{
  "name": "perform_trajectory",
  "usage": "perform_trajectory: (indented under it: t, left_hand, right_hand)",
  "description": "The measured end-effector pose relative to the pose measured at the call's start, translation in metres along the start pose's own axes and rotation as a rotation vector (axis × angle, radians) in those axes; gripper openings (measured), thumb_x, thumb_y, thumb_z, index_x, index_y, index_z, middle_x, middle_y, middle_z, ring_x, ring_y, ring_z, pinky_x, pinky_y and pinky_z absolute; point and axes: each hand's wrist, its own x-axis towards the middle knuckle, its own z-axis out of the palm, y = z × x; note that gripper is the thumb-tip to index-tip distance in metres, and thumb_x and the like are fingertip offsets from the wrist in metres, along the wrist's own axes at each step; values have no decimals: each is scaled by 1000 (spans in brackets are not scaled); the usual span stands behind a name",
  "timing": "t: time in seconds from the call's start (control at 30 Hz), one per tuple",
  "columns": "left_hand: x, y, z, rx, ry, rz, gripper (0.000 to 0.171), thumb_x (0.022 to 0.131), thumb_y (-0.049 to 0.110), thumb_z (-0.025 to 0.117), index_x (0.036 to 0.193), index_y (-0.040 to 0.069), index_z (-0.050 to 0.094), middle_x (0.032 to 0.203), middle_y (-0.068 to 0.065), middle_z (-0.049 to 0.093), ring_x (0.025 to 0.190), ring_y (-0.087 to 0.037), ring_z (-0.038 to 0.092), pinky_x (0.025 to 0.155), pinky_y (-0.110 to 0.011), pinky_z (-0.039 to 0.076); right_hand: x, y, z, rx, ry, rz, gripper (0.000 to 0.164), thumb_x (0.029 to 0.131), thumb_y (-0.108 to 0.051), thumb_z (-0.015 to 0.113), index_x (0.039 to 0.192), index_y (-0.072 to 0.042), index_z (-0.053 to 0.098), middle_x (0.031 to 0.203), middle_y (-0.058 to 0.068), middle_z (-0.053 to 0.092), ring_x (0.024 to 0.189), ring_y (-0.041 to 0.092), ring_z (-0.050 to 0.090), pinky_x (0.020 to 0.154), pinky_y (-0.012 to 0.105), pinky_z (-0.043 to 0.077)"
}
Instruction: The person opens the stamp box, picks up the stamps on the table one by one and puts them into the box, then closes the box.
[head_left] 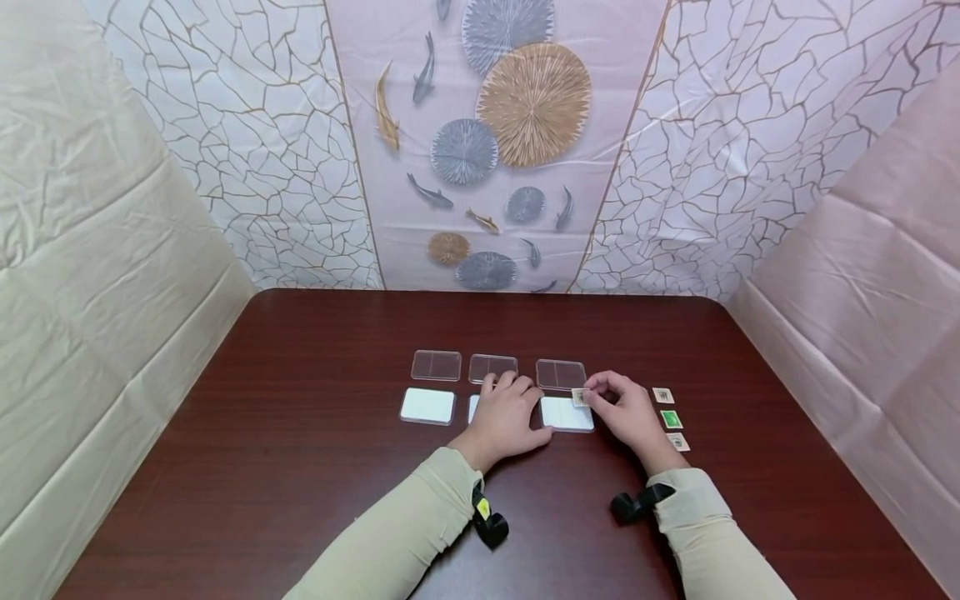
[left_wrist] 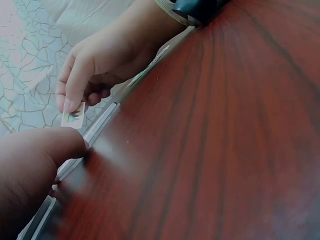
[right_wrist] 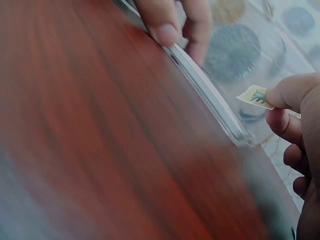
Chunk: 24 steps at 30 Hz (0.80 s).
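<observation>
Just above a white case (head_left: 562, 416), the right hand (head_left: 627, 417) pinched a small printed piece (head_left: 578, 397). The left hand (head_left: 504, 422) gripped the case between thumb and fingers.

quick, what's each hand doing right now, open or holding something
Left hand: holding the rightmost white case at its end.
Right hand: pinching a small picture card.

The left hand (head_left: 506, 419) covers most of the middle white case (head_left: 472, 407); to its right, the right hand (head_left: 628, 414) hides part of a pinched card (head_left: 578, 398); farther right, loose cards (head_left: 671, 419) bear prints too small to tell. Below it, both sleeves (head_left: 390, 533) are cut off.
</observation>
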Motion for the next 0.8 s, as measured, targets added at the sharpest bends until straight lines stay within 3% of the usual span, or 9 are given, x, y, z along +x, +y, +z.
perform_trajectory:
  t: [0.23, 0.43, 0.57, 0.8]
  left_hand:
    - [0, 0, 1, 3, 16, 0, 61, 83, 66, 62, 126, 23, 69, 126, 6, 62, 122, -19, 49, 104, -50, 33]
    - [0, 0, 1, -3, 24, 4, 60, 83, 64, 62, 126, 23, 69, 126, 6, 62, 121, -19, 50, 104, -51, 33]
    - [-1, 0, 1, -3, 19, 2, 59, 83, 63, 63, 125, 23, 70, 126, 6, 63, 121, -19, 51, 104, -51, 33]
    - [0, 0, 1, 9, 13, 0, 57, 83, 63, 62, 124, 24, 70, 127, 6, 62, 121, -18, 51, 103, -50, 33]
  right_hand:
    - [-1, -15, 11, -11, -35, 27, 5, 88, -12, 76, 90, -12, 71, 74, -2, 67, 69, 14, 54, 62, 26, 44]
    - [-3, -21, 19, -107, -58, -12, 6, 87, -12, 77, 90, -13, 72, 77, -4, 69, 77, 16, 55, 71, 31, 44]
    - [-4, -21, 24, -197, -51, -104, 10, 86, -13, 78, 94, -14, 72, 78, -5, 68, 79, 19, 54, 82, 41, 36]
    - [-6, -23, 30, -382, -21, -331, 10, 85, -16, 78, 92, -20, 73, 73, -11, 63, 78, 22, 52, 77, 45, 33]
